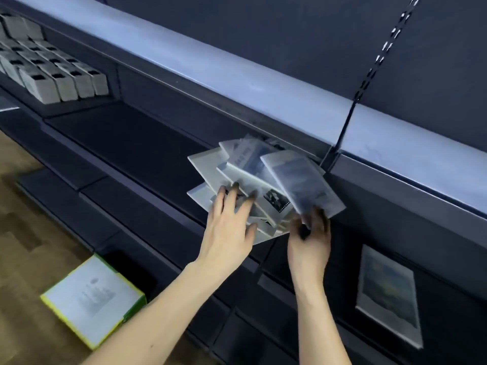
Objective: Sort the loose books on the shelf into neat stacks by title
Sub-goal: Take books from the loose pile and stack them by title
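Head view: I judge sorting barely begun. Loose books fanned mid-frame; left hand flat on pile, right hand pinching top book. Neat stacks upper left.

Both bare forearms reach forward and up from the lower edge of the view. The left hand lies palm down, its fingers straight and spread, thumb out to the right. The right hand sits just beside it, fingers curled upward in a pinch.
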